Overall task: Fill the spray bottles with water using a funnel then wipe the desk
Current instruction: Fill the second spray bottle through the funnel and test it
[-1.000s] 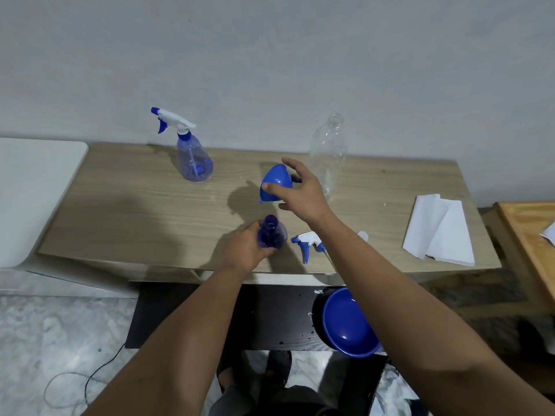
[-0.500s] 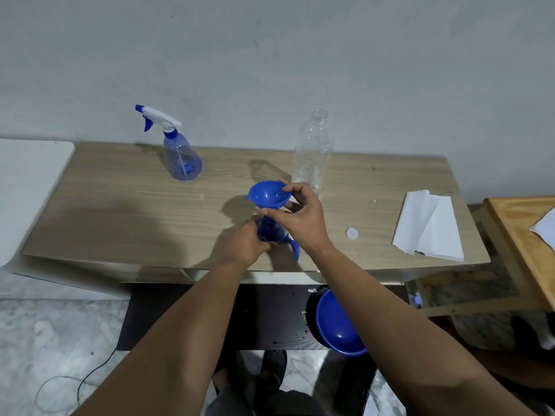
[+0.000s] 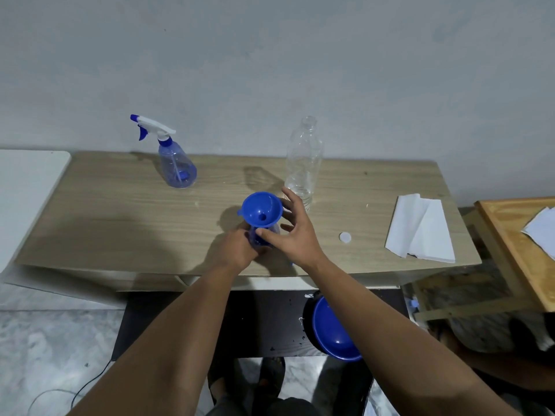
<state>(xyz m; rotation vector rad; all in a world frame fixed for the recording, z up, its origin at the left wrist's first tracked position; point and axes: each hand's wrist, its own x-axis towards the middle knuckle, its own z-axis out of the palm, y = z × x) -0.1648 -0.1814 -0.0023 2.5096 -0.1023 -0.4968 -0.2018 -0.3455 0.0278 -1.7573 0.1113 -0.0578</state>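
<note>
We see the funnel [image 3: 262, 209] seated in the open spray bottle [image 3: 260, 237], which our left hand [image 3: 238, 250] grips, right hand [image 3: 295, 232] fingers apart; pouring and wiping remain.

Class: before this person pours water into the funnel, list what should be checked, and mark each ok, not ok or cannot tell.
1. Funnel seated upright in the open spray bottle: ok.
2. Left hand grips that bottle: ok.
3. Right hand free to fetch water: ok, fingers spread beside the funnel.
4. Clear plastic bottle uncapped: ok.
5. Water in it: cannot tell.
6. Tissues ready on the desk: ok.
</note>
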